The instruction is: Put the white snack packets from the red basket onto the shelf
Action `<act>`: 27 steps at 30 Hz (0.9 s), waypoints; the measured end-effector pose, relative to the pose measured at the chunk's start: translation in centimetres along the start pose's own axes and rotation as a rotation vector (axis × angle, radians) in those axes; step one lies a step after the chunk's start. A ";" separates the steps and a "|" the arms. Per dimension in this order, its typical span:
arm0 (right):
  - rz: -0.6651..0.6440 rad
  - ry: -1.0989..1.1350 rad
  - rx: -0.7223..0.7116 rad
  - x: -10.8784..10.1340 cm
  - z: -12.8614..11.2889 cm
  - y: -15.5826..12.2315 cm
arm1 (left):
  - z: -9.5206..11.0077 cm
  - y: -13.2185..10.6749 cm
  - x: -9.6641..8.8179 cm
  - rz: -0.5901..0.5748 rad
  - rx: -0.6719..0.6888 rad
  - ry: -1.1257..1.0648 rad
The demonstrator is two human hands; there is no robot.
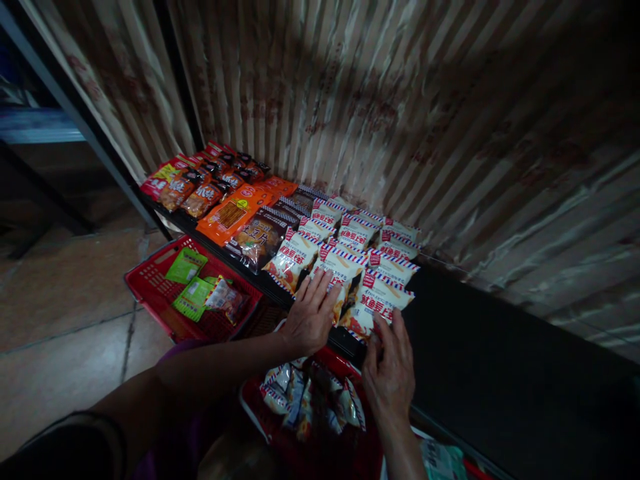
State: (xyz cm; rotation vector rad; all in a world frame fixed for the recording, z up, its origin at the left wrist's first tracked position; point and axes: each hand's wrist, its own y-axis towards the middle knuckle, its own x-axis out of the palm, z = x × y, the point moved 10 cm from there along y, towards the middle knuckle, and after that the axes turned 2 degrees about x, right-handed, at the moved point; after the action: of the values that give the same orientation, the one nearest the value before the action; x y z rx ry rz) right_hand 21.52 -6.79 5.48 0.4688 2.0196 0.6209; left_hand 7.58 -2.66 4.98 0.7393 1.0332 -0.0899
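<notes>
My left hand (311,315) lies with fingers outstretched on a white snack bag (336,267) in the front row on the black shelf (480,353). Beside it, my right hand (390,367) rests its fingertips on the lower right part of another white snack bag (383,297), fingers slightly bent and apart. Both bags have red lettering and a striped top edge. Several matching white bags (357,230) stand in rows behind them. Below my hands, a red basket (255,417) holds more of these bags (305,393), lying jumbled.
Left along the shelf are brown snack bags (257,233), orange packets (235,210) and red-and-black packets (203,193). A second red basket (150,283) on the floor side holds green packets (193,297). Corrugated sheeting (350,100) backs the shelf; a dark post (180,73) rises at left.
</notes>
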 end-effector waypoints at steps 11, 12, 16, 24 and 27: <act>0.022 -0.026 -0.046 -0.5 -1.1 -0.3 | 0.3 -0.4 0.0 0.029 0.040 0.012; 0.015 -0.029 -0.036 -0.6 -1.3 -0.4 | 0.3 -0.5 -0.2 0.045 0.044 -0.003; -0.006 -0.025 -0.027 -1.3 -2.3 -1.1 | 1.3 -1.0 -1.3 0.129 0.143 -0.075; -0.048 0.040 -0.115 -4.0 -4.2 -3.6 | 7.5 -3.3 -2.4 0.058 0.453 -0.360; -0.035 0.081 -0.137 -5.4 -4.4 -4.8 | 9.0 -4.4 -2.7 0.058 0.510 -0.426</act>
State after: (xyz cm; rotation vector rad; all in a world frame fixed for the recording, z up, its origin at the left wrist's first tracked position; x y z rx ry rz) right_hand 19.95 -14.67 8.16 0.3305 2.0411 0.7620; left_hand 11.17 -12.03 7.55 1.1522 0.5787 -0.4533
